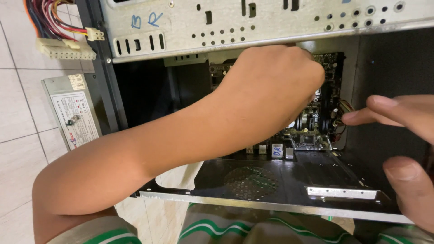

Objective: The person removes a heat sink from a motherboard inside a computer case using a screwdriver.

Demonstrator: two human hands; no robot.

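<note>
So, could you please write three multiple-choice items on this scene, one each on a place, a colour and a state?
1. Where is the left hand?
A. inside the case, over the motherboard
B. on the floor
C. on the power supply

2. What colour are the shirt stripes?
A. red
B. green
C. blue

3. How is the case?
A. closed
B. open
C. wrapped

Answers: 1 A, the hand reaches over the board; 2 B, green bands on grey; 3 B, the inside shows.

Home floor: pale tiles under opened computer case.
</note>
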